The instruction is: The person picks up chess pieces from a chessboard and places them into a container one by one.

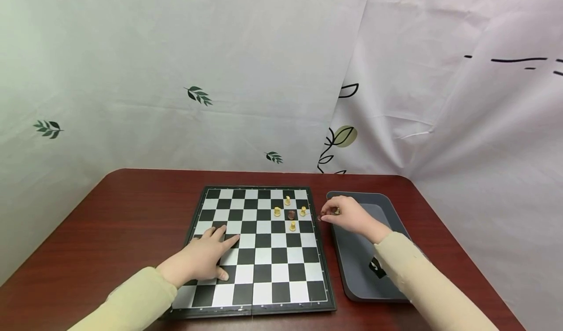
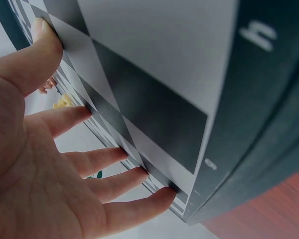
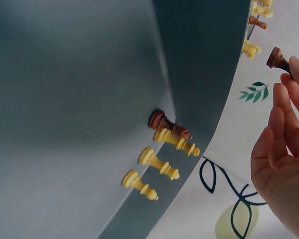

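My left hand [image 1: 203, 257] lies on the left part of the chessboard [image 1: 263, 256], fingers spread and fingertips touching the squares. At the board's right edge, my right hand [image 1: 349, 217] pinches a dark brown chess piece [image 3: 276, 58] by one end between thumb and fingers. It hangs in the air beside the board; its top is hidden by the fingertips. Toward the board's far right stands a brown chess piece [image 1: 292, 215], with several cream chess pieces around it, among them a front one [image 1: 292, 226] and a right one [image 1: 303, 211].
A grey tray [image 1: 352, 277] stands right of the board, under my right forearm. In the right wrist view, a brown piece [image 3: 162, 119] and three cream pieces [image 3: 157, 162] are in it along one side. The reddish-brown table [image 1: 114, 223] meets a patterned white cloth [image 1: 237, 135] behind.
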Demonstrator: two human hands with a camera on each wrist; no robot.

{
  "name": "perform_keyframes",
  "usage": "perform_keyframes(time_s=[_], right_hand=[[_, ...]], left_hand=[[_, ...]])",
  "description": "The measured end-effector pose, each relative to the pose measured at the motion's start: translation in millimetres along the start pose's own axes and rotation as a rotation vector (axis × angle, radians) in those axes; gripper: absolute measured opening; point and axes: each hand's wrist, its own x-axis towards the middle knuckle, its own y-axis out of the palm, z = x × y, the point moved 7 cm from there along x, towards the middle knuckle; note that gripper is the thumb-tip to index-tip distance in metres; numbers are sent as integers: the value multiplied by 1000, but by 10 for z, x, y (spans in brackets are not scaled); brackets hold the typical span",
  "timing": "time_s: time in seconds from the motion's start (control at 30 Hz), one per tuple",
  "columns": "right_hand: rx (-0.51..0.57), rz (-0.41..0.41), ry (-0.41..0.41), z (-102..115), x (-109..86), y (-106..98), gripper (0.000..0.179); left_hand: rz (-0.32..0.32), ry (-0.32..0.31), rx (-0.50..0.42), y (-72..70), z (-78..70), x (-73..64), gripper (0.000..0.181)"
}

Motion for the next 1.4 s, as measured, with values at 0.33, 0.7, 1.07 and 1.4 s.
perform_keyframes(time_s=[0.33, 0.7, 1.07, 1.4], right_hand=[[25, -30, 21, -158, -119, -112, 4], [10, -83, 80, -404, -241, -200, 5], [25, -100, 158, -687, -309, -189, 6], [11, -99, 210, -850, -350, -99, 8]], left_hand=[[6, -12, -3, -10, -8, -2, 85], [6, -8, 0, -8, -9, -3, 86], [5, -15, -8, -11, -7, -3, 86], [8, -15, -14, -1, -5, 3, 85]])
